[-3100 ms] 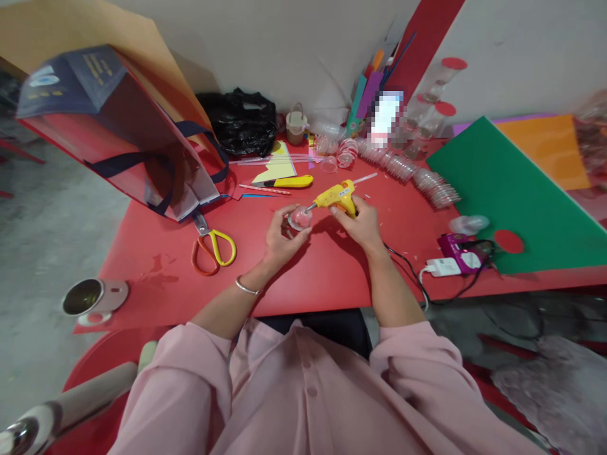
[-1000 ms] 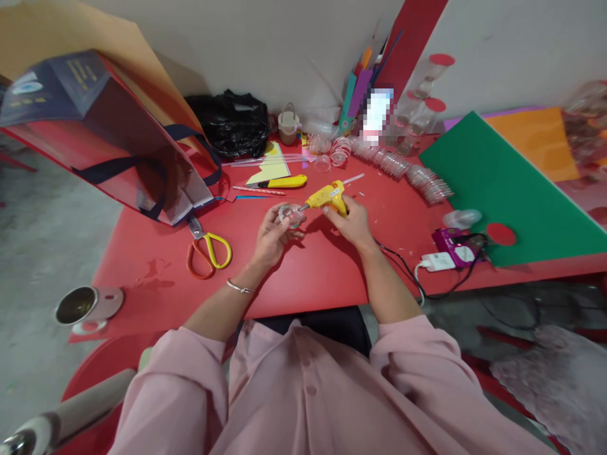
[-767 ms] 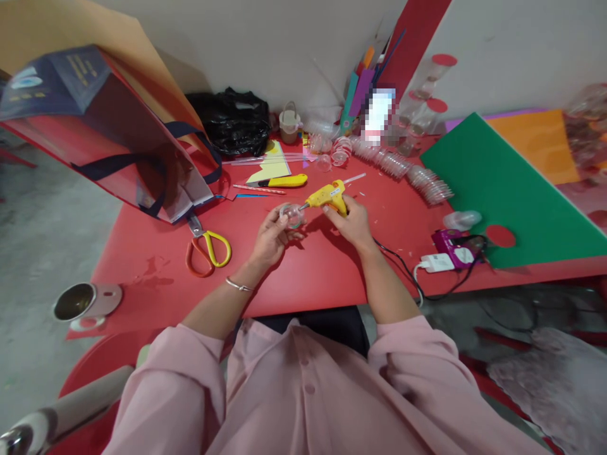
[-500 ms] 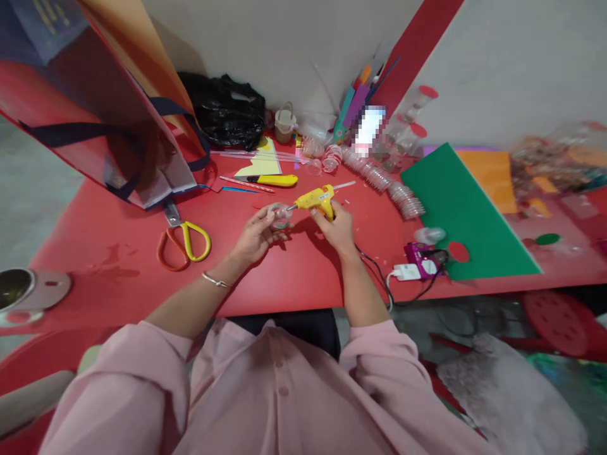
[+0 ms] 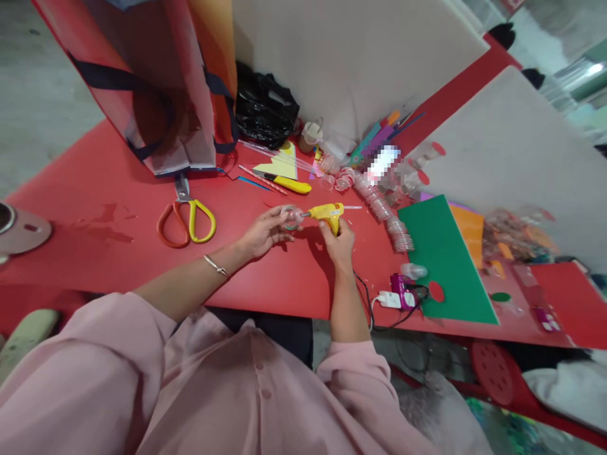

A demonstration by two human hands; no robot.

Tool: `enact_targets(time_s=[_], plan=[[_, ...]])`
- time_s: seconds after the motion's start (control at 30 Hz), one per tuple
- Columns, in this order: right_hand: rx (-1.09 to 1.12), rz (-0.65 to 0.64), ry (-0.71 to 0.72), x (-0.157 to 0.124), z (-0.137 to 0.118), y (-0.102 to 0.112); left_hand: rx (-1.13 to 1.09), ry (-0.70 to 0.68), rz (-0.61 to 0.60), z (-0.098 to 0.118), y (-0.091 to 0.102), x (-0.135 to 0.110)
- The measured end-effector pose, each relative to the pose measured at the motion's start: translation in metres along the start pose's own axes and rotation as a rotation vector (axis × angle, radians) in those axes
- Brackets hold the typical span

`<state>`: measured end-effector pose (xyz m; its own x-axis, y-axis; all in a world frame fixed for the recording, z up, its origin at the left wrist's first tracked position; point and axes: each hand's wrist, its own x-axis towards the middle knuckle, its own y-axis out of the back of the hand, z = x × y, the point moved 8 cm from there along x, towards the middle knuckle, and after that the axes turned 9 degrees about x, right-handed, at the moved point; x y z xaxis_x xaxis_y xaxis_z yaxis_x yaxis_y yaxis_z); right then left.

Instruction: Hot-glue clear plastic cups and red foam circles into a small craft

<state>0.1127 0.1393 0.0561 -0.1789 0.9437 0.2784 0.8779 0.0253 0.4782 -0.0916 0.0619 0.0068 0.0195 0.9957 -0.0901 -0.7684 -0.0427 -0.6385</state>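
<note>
My left hand (image 5: 269,234) is closed around a small clear plastic cup (image 5: 292,218) with a bit of green at its lower edge. In my right hand (image 5: 339,241) is a yellow hot glue gun (image 5: 326,212), gripped by its handle, with a clear glue stick poking out of its back. The nozzle points left and meets the cup's near side; whether it touches I cannot tell. Behind my hands lies a yellow utility knife (image 5: 293,184). Scissors (image 5: 186,221) with one red and one yellow handle rest to the left of my left hand.
A large bag (image 5: 184,145) stands at the back left, beside a black plastic bag (image 5: 266,107). Nested clear cups (image 5: 379,205) curve along the right. A green sheet (image 5: 446,265) lies beyond a purple power socket (image 5: 403,292) with a white charger. A pink mug (image 5: 28,226) stands far left.
My view has turned and tilted, so the table appears rotated. Both hands keep their hold on the cup and the glue gun, with the nozzle still close to the cup.
</note>
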Motion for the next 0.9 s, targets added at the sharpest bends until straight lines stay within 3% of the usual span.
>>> enact_targets(time_s=[0.9], plan=[[-0.027,-0.005,-0.009,0.0022,0.0104,-0.0027,0.021,0.028,-0.051,-0.0037,-0.0004,0.0012]])
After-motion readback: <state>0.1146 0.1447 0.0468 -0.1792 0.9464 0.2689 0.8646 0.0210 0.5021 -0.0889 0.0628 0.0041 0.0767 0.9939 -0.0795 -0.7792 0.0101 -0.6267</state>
